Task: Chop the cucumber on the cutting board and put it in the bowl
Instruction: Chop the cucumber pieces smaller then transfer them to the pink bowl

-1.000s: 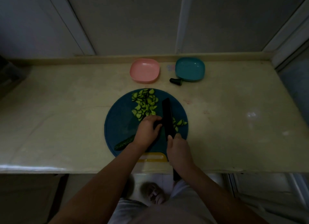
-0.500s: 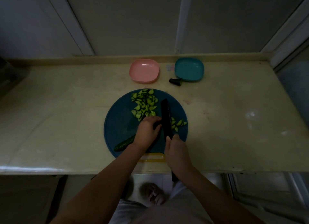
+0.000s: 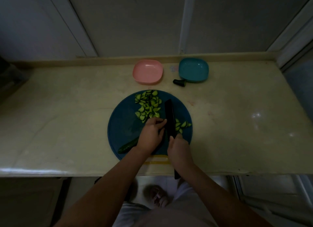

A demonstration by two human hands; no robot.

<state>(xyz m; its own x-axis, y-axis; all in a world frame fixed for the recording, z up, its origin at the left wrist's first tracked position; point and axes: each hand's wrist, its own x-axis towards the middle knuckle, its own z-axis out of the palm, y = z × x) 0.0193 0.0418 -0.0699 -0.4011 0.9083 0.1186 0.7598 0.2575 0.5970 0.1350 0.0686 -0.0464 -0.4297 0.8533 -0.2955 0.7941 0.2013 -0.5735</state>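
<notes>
Barely moved: my right hand [image 3: 179,150] still grips the long black knife [image 3: 169,118]. My left hand [image 3: 150,135] holds the dark green cucumber [image 3: 127,145] down on the round blue cutting board [image 3: 122,125], cut slices [image 3: 148,106] at its far side.

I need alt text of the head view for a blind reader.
A person's right hand holds a black knife on a round blue cutting board while the left hand holds a cucumber; slices lie piled beyond.

R hand [image 3: 179,149] slid fwd on knife [image 3: 169,118], closer to L hand [image 3: 150,136].
</notes>
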